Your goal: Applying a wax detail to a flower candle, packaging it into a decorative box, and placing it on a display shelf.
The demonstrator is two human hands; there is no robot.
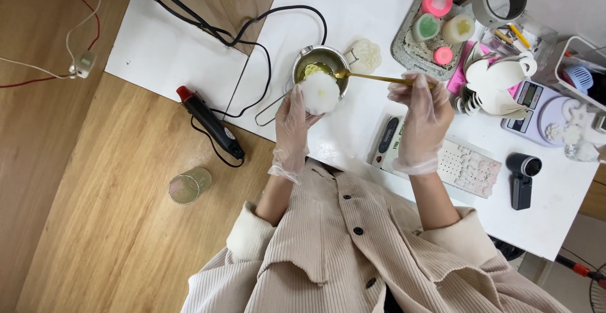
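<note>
Both my hands wear thin clear gloves. My left hand [292, 120] holds a round white flower-shaped piece [320, 92] over the near rim of a small metal pot [320, 57] with yellowish liquid inside. My right hand [421, 108] grips the handle of a long gold spoon [372, 77], whose bowl rests at the pot's right rim. Another white flower-shaped piece [367, 54] lies just right of the pot on the white table [353, 4].
A black heat gun with a red tip [210, 124] and its cord lie left of the pot. A glass cup [188, 185] stands on the wooden surface. A grey tray [404, 45] with coloured moulds, a white mould sheet [470, 168], a thermometer [386, 141] and scales [536, 108] crowd the right.
</note>
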